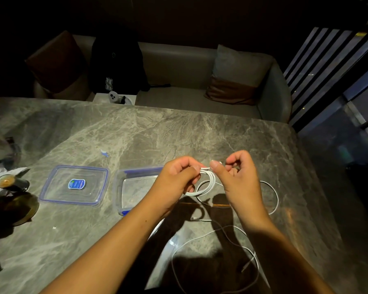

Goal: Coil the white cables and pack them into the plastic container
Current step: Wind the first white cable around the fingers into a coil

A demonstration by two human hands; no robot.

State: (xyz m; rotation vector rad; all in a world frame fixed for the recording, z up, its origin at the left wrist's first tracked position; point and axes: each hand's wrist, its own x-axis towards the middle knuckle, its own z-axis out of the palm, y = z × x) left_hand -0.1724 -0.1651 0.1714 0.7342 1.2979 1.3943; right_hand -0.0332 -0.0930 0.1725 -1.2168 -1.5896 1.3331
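My left hand [179, 177] pinches a small coil of white cable [208, 183] held above the marble table. My right hand [236, 177] grips the cable's end at the top of that coil, thumb pressed on it. A loose length of the same cable [274, 196] loops out to the right on the table. Another white cable [210, 234] lies uncoiled near the front edge, under my forearms. The clear plastic container [123, 187] with blue clips stands open just left of my left hand, partly hidden by my wrist. Its lid [74, 185] lies flat further left.
A dark glass with brown liquid [8, 181] and a dark round plate [23, 206] sit at the left edge. A sofa with cushions [234, 75] and a black bag [117, 62] stand behind the table. The table's right edge [319, 187] drops off to the floor.
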